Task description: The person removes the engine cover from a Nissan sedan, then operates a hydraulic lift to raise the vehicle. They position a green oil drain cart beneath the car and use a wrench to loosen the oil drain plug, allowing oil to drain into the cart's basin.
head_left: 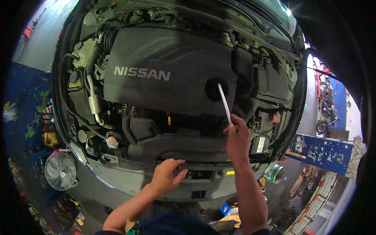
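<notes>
In my right hand (238,141) is a slim, straight silver metal tool (225,103), its exact kind unclear. Its far tip overlaps the round dark opening (211,91) in the black plastic engine cover (156,96); whether it touches anything there I cannot tell. My left hand (168,174) hovers near the front edge of the engine bay, thumb and fingers apart and slightly bent, holding nothing. Between the cover and the front trim (176,147) shows a yellow dipstick handle (169,119).
Left of the cover run a silver pipe (94,103) and a pale round cap (112,141). A round floor fan (60,170) stands at the lower left. Blue beams (323,154) flank the car. A tin (275,173) and a blue box (225,209) lie lower right.
</notes>
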Available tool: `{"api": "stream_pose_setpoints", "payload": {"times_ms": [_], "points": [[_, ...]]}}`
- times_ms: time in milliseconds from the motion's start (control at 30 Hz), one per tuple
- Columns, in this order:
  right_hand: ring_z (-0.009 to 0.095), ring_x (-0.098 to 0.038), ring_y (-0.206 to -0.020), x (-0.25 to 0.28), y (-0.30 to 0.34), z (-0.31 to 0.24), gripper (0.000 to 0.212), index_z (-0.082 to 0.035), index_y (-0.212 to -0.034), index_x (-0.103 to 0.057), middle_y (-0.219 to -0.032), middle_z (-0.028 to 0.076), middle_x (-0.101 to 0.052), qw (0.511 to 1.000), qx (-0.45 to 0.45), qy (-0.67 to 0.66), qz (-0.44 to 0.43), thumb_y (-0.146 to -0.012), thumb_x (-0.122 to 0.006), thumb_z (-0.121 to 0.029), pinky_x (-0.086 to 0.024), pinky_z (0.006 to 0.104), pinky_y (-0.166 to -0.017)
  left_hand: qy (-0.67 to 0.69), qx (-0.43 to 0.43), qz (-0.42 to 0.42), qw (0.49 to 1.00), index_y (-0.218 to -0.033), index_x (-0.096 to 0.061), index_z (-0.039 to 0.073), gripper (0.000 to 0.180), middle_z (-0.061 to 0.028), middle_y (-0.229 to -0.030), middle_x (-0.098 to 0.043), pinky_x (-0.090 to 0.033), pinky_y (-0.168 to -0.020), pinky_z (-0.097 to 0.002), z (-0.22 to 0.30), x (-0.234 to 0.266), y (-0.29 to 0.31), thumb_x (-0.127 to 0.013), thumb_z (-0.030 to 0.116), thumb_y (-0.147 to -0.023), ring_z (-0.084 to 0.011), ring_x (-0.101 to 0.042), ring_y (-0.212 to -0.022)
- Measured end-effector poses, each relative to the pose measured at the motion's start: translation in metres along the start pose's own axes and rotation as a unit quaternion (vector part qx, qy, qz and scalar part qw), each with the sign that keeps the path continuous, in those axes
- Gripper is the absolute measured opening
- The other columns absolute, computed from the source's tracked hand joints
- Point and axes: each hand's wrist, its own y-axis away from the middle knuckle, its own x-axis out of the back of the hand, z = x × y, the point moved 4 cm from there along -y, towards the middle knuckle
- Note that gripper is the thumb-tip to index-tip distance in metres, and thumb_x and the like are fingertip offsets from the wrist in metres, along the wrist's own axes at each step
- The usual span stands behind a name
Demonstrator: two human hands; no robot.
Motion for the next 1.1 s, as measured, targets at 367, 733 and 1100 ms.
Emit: {"api": "stream_pose_setpoints", "payload": {"times_ms": [367, 733, 1100], "points": [[0.005, -0.049, -0.057, 0.007, -0.011, -0.015, 0.033, -0.003, -0.13, -0.066, -0.08, 0.002, -0.064, 0.993, -0.118, 0.003, 0.0, -0.101, -0.056, -0.013, -0.038, 0.0248, -0.049, -0.015, -0.005, 0.003, 1.0, -0.114, -0.07, 0.005, 0.035, -0.0086, -0.083, -0.066, -0.054, -0.07, -0.038, -0.013, 0.019, 0.015, -0.08, 0.017, -0.082, -0.0269, -0.065, -0.076], [0.007, -0.052, -0.061, -0.008, -0.004, -0.01, 0.033, 0.0, -0.129, -0.066, -0.078, 0.001, -0.063, 0.994, -0.102, -0.04, 0.004, -0.101, -0.055, -0.015, -0.041, 0.0265, -0.054, 0.0, 0.013, -0.001, 1.0, -0.113, -0.07, 0.005, 0.036, -0.0088, -0.083, -0.066, -0.054, -0.069, -0.0373, -0.025, 0.022, 0.023, -0.081, 0.018, -0.081, -0.0259, -0.065, -0.075], [0.003, -0.043, -0.052, 0.008, 0.023, 0.007, 0.034, -0.003, -0.135, -0.063, -0.077, 0.001, -0.061, 0.977, -0.124, -0.159, 0.072, -0.103, -0.056, -0.013, -0.033, 0.0206, -0.046, 0.008, 0.026, 0.007, 1.0, -0.114, -0.07, 0.004, 0.037, -0.0114, -0.084, -0.066, -0.054, -0.069, -0.0377, -0.022, 0.03, 0.024, -0.08, 0.018, -0.081, -0.0279, -0.065, -0.077]]}}
